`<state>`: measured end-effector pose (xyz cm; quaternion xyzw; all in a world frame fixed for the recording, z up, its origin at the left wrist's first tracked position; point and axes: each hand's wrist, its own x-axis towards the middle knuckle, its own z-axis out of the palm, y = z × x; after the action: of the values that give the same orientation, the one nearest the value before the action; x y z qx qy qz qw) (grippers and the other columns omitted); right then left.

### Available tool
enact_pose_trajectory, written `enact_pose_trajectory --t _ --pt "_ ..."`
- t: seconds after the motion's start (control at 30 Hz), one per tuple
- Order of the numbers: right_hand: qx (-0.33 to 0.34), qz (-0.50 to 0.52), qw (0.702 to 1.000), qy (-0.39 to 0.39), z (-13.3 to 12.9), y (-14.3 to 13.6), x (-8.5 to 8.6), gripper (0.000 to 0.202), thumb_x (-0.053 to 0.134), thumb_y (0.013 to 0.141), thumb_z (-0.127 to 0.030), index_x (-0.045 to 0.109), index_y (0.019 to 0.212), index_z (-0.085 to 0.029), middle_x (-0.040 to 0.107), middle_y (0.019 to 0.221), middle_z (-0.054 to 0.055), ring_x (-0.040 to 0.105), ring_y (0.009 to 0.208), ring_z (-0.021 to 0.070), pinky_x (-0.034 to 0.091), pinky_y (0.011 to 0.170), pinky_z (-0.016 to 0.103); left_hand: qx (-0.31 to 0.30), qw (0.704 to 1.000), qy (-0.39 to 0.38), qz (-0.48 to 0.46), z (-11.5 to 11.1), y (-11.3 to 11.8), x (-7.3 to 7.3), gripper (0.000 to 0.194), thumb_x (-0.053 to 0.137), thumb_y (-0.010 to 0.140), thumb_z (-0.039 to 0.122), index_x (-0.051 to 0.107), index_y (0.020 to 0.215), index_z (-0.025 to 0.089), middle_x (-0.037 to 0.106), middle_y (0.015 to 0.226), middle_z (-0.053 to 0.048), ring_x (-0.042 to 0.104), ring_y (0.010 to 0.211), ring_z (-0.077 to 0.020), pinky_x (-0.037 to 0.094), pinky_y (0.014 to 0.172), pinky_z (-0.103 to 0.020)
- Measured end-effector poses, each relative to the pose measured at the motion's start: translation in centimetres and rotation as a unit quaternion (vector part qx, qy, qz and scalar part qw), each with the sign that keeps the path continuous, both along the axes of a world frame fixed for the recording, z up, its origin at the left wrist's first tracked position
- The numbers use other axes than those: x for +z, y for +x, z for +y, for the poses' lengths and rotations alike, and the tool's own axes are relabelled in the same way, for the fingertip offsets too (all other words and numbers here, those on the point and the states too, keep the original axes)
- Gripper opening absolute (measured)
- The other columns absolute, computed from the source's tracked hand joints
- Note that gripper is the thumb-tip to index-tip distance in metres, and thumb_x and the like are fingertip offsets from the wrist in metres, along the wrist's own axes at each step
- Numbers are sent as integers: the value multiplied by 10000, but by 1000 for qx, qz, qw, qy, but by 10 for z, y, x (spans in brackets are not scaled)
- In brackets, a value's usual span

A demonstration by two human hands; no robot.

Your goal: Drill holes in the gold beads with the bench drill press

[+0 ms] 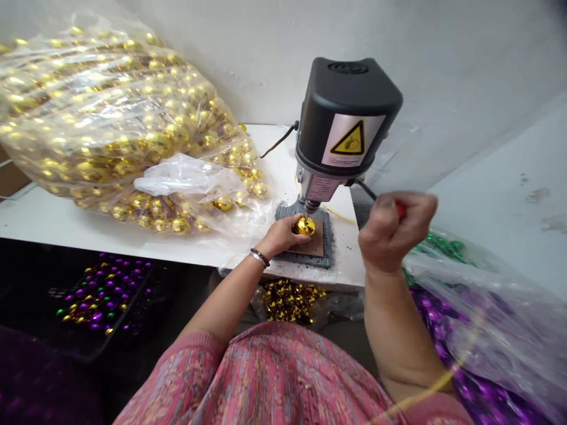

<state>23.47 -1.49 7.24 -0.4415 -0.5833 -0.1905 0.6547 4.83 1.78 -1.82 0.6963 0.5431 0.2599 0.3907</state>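
Under a black bench drill press (349,112) my left hand (283,233) pinches a shiny gold faceted ball (305,225). The ball rests over a brown board (314,243) on the drill's grey base (326,257). The drill's chuck (311,206) stands just above the ball, and its thin bit reaches down to the ball's top; whether it has entered the ball I cannot tell. My right hand (394,230) is closed around the drill's feed lever, whose red knob (401,210) shows between the fingers.
A large clear bag (110,118) of gold balls covers the table's left side. Dark shavings lie around the base. Below the table edge sits a bag of gold pieces (292,300). A dark crate with purple, green and gold beads (100,298) is lower left; bags with purple pieces (436,330) stand right.
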Motion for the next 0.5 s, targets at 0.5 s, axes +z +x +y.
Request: enact_pose_trajectory --t 0.5 --pt "11 60 984 -169 17 7 60 445 431 1011 -560 486 872 -140 438 771 -47 412 703 20 366 722 189 -213 976 48 -18 -51 -50 13 843 878 723 290 562 1503 235 699 1393 -121 717 1096 -234 593 964 -363"
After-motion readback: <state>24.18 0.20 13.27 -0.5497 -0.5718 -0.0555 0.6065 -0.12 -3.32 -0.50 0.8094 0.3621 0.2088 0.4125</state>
